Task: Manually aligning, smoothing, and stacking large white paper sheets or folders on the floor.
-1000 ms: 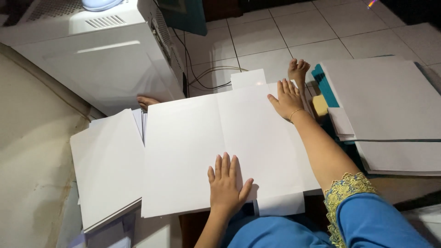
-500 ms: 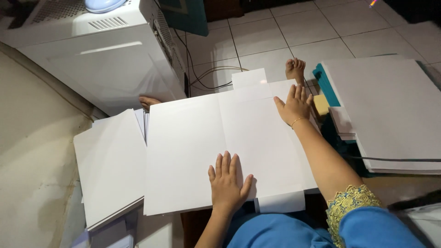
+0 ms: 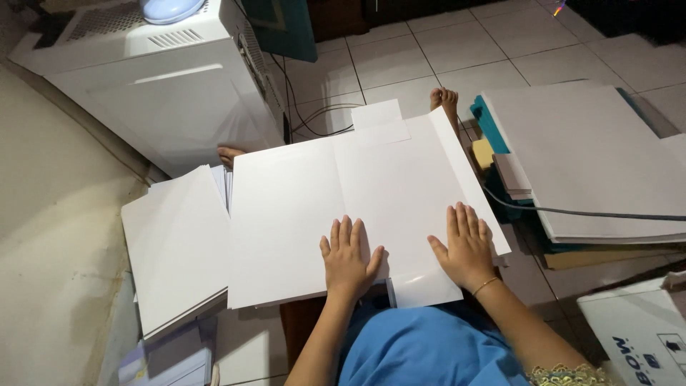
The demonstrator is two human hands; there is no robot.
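Observation:
A large white sheet (image 3: 314, 207) lies across my lap with a crease down its middle and a folded strip along its right edge. My left hand (image 3: 348, 259) rests flat on the near middle of the sheet, fingers spread. My right hand (image 3: 464, 245) lies flat on the sheet's near right part, by the folded edge, a thin bracelet on the wrist. Neither hand holds anything. A smaller white paper (image 3: 379, 118) pokes out beyond the sheet's far edge. My bare feet show past the sheet, one at the far right (image 3: 444, 101), one at the left (image 3: 230, 154).
A stack of white sheets (image 3: 179, 243) lies to the left. Another large pile of white sheets (image 3: 593, 157) sits on the right over teal and yellow things, with a cable across it. A white appliance (image 3: 164, 86) stands behind on the tiled floor. A cardboard box (image 3: 636, 329) is at lower right.
My right hand has slid back from the sheet's far right corner to its near right part, beside my left hand. The left hand has stayed put.

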